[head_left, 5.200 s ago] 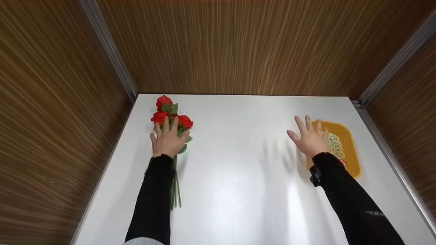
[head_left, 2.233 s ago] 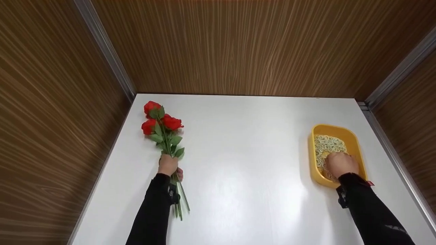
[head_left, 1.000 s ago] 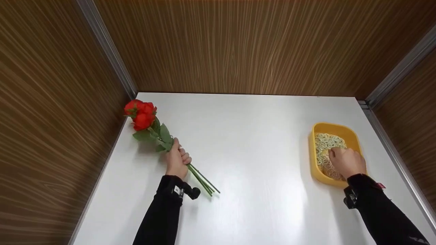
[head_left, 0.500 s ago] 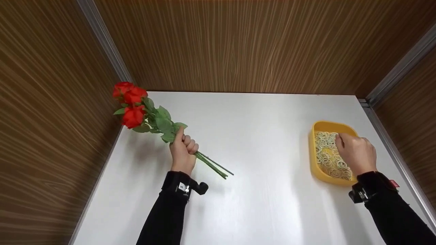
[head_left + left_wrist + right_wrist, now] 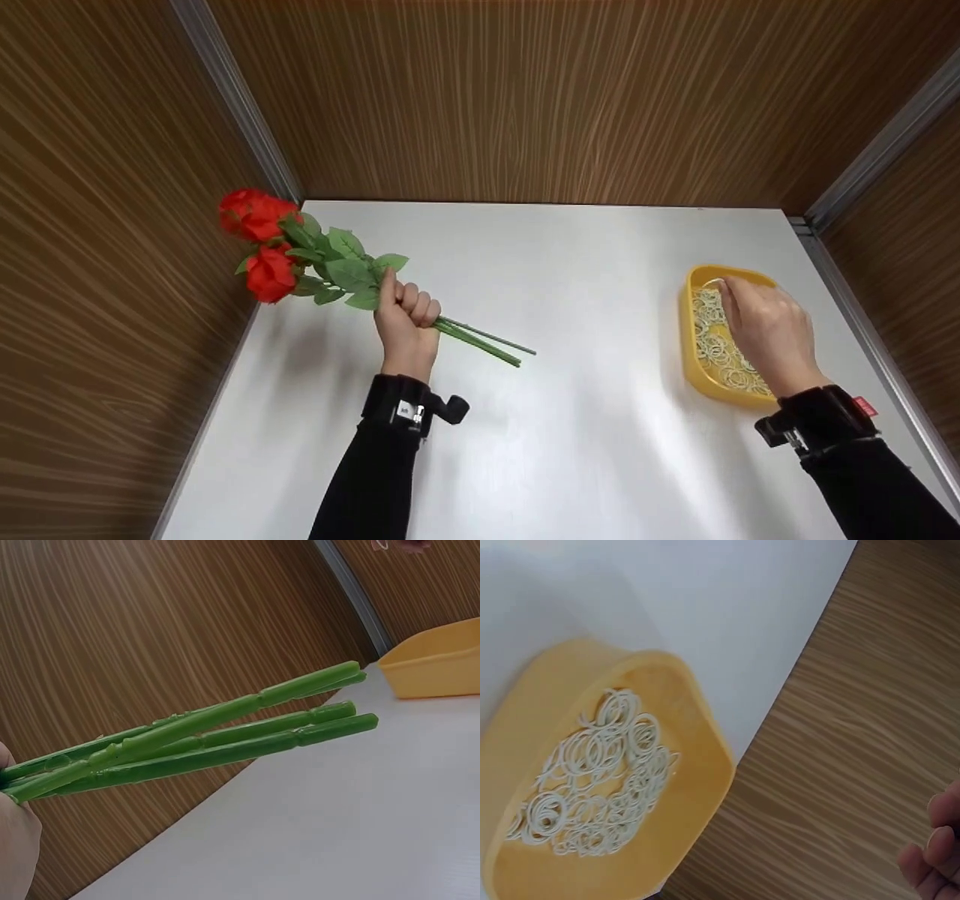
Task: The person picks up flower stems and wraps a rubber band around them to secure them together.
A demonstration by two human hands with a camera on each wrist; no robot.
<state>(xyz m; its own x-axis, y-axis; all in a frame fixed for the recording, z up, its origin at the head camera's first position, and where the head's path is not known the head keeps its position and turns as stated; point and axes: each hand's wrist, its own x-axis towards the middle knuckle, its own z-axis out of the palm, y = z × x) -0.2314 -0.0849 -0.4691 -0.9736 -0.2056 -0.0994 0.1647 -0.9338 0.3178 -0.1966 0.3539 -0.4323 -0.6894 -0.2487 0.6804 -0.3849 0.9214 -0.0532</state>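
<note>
My left hand [image 5: 409, 326] grips a bunch of red roses [image 5: 270, 275] by the stems, lifted off the table. The blooms point to the left and the stem ends [image 5: 300, 727] to the right. Over the yellow bin [image 5: 694, 367] is my right hand [image 5: 772, 330], its thumb and fingertips pinching a thin pale rubber band [image 5: 712, 282]. Many more rubber bands [image 5: 592, 757] lie inside the bin. In the right wrist view only some fingertips [image 5: 939, 844] show, and the band is out of sight there.
A white table [image 5: 555, 300] lies under both hands. Wood-grain panels [image 5: 510, 105] stand at the back and both sides, with metal strips at the corners. The bin stands near the table's right edge.
My left hand has taken hold of the roses, lifted them and swung the blooms left. The right hand has reached into the bin and risen with a rubber band.
</note>
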